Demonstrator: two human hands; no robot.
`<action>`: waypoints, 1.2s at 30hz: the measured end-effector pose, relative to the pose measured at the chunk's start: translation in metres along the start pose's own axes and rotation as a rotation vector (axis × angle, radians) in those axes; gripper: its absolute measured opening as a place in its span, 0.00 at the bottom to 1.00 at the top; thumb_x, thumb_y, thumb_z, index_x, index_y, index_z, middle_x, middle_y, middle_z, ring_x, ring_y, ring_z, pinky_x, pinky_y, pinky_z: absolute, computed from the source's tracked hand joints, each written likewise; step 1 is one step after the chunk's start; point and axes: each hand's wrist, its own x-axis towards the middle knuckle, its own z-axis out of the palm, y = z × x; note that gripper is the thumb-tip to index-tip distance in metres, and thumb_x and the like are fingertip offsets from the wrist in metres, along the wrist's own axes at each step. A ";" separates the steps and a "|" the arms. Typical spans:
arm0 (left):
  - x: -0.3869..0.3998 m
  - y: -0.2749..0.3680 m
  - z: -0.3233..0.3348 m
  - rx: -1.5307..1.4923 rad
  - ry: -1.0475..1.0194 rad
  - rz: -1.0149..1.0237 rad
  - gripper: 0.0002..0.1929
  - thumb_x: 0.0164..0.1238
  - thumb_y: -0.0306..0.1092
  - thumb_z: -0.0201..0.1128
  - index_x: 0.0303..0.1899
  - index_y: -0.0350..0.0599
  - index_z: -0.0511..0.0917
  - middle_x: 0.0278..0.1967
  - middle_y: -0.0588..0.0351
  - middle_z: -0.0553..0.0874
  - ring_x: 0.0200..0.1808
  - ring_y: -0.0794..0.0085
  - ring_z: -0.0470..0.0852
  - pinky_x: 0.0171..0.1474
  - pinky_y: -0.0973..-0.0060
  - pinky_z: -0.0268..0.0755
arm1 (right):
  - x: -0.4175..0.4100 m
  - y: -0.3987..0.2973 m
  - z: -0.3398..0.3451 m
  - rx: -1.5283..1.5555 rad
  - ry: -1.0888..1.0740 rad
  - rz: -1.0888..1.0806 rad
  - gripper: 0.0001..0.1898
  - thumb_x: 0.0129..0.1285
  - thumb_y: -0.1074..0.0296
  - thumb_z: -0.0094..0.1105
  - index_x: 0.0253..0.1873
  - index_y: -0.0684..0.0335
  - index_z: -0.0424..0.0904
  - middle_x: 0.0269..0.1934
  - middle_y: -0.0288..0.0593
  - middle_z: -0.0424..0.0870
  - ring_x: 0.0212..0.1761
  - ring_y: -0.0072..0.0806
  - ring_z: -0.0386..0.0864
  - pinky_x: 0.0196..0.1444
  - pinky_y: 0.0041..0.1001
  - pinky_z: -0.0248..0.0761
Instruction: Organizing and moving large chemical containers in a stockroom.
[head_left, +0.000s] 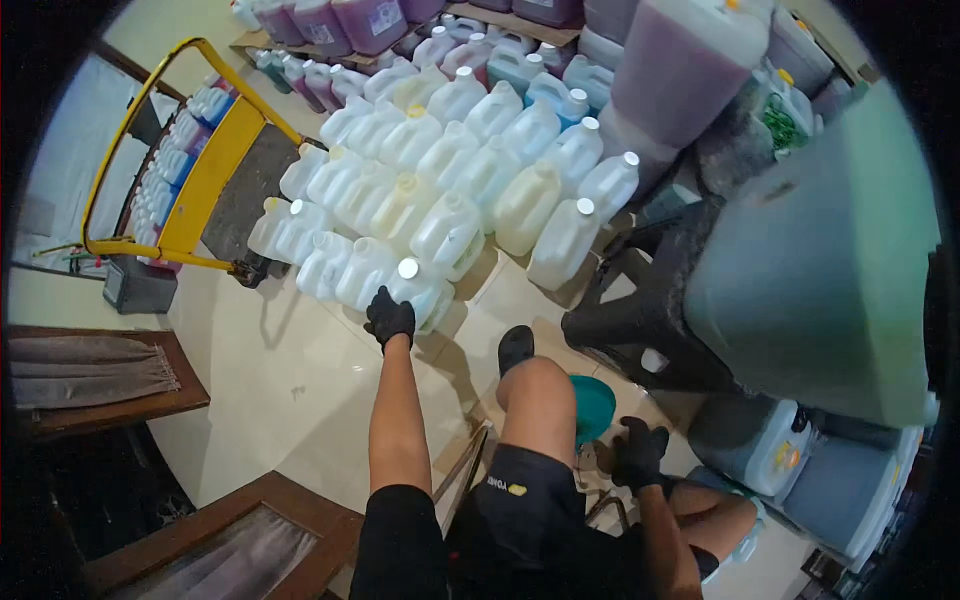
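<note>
My left hand (391, 316), in a black glove, reaches forward and touches the near side of a white-capped translucent plastic jug (429, 294) at the front of a large group on the floor; how far the fingers close on it I cannot tell. My right hand (639, 452), also in a black glove, hangs to the right of my knee with thumb and fingers apart and nothing seen in it. A teal plastic basin (594, 409) lies between my knee and that hand. Rows of similar jugs (450, 232), some yellowish, stand beyond my left hand.
A yellow-handled platform trolley (199, 187) stands at the left. On the right, a large container of greenish liquid (795, 292) rests on a black plastic stool (645, 300). Purple-filled containers (682, 67) stand behind the jugs. Wooden-framed doors (300, 510) are at the lower left.
</note>
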 end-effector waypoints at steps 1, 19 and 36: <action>0.009 0.003 0.000 -0.030 -0.121 -0.001 0.20 0.49 0.40 0.54 0.46 0.44 0.71 0.31 0.45 0.81 0.34 0.48 0.78 0.41 0.63 0.70 | 0.009 -0.007 0.014 0.121 0.022 0.035 0.16 0.50 0.63 0.59 0.43 0.64 0.74 0.40 0.46 0.78 0.40 0.41 0.75 0.45 0.33 0.68; -0.022 0.089 -0.282 -0.166 -0.406 0.525 0.19 0.43 0.46 0.64 0.34 0.44 0.74 0.29 0.46 0.81 0.31 0.55 0.80 0.33 0.63 0.70 | 0.138 -0.257 -0.162 0.140 0.488 -0.556 0.24 0.55 0.49 0.53 0.49 0.63 0.72 0.34 0.49 0.78 0.26 0.36 0.77 0.23 0.31 0.68; -0.050 0.068 -0.389 -0.123 -0.596 1.000 0.17 0.39 0.46 0.64 0.30 0.46 0.76 0.24 0.50 0.80 0.28 0.55 0.78 0.31 0.64 0.67 | 0.063 -0.211 -0.225 0.096 0.098 -1.227 0.17 0.54 0.53 0.51 0.43 0.57 0.73 0.38 0.50 0.78 0.34 0.42 0.78 0.33 0.35 0.71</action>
